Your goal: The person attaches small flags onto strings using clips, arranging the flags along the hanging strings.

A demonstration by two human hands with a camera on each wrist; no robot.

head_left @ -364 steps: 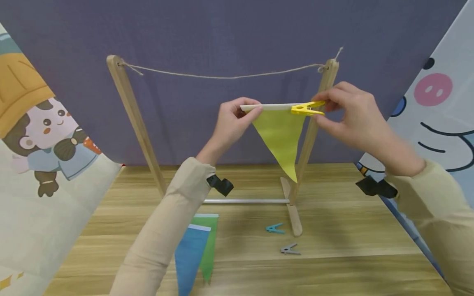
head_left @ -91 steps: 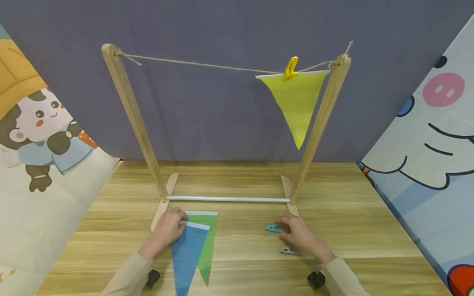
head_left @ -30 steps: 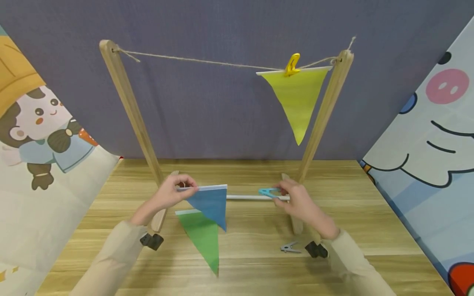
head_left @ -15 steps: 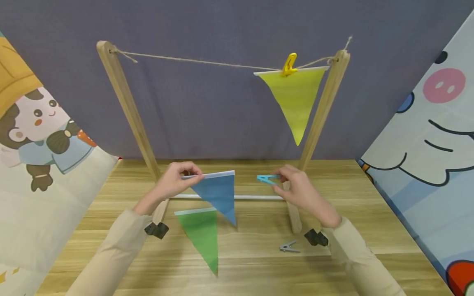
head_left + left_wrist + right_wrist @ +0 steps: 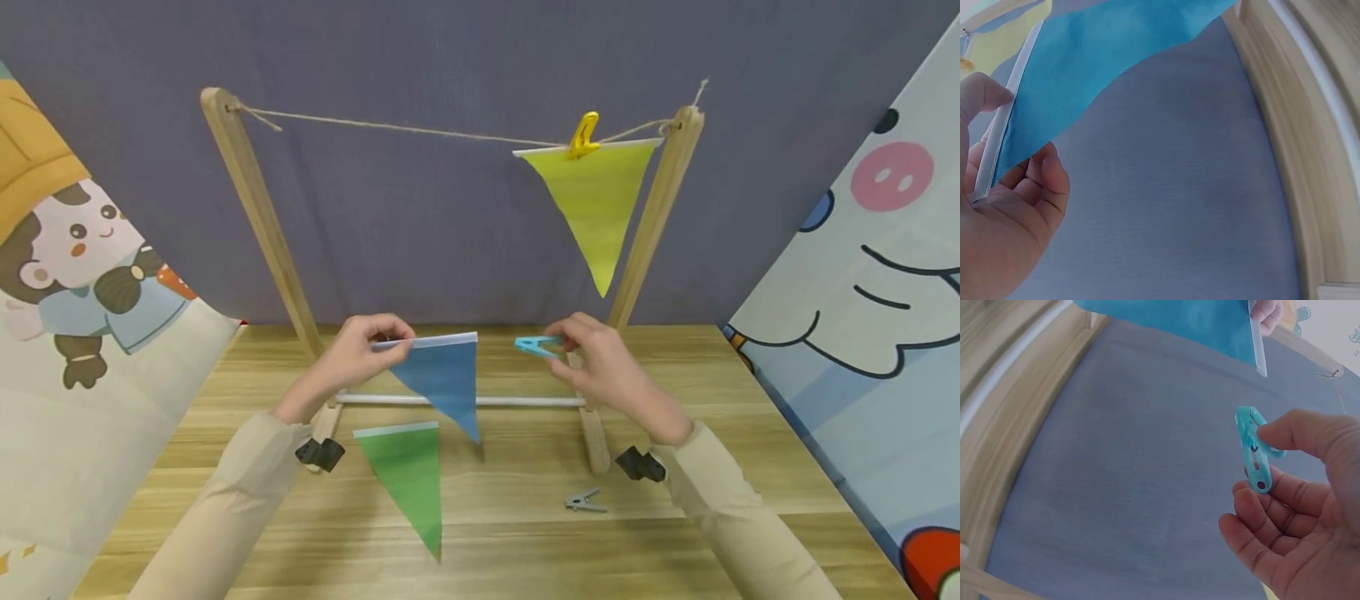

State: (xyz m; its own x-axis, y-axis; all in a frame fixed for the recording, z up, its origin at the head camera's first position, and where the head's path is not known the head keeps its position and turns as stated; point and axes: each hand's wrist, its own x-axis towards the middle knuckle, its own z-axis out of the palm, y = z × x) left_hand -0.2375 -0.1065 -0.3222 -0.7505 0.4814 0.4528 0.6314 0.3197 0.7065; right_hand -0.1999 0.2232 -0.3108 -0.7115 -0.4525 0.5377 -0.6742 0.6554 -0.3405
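Above the fingers (image 5: pixel 392 326), the yellow pennant (image 5: pixel 596 196) hangs clipped; left hand (image 5: pixel 360 354) pinches the unhung blue pennant (image 5: pixel 446 371), right hand (image 5: pixel 611 367) a turquoise clip (image 5: pixel 531 343); below, green pennant (image 5: pixel 411 471) and gray clip (image 5: pixel 581 500) lie unused.

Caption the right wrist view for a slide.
Right hand pinches a turquoise clip while the left hand holds a blue pennant by its white edge.

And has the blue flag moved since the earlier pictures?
Yes, up: the blue flag first lay below the white bar; its top now shows above it.
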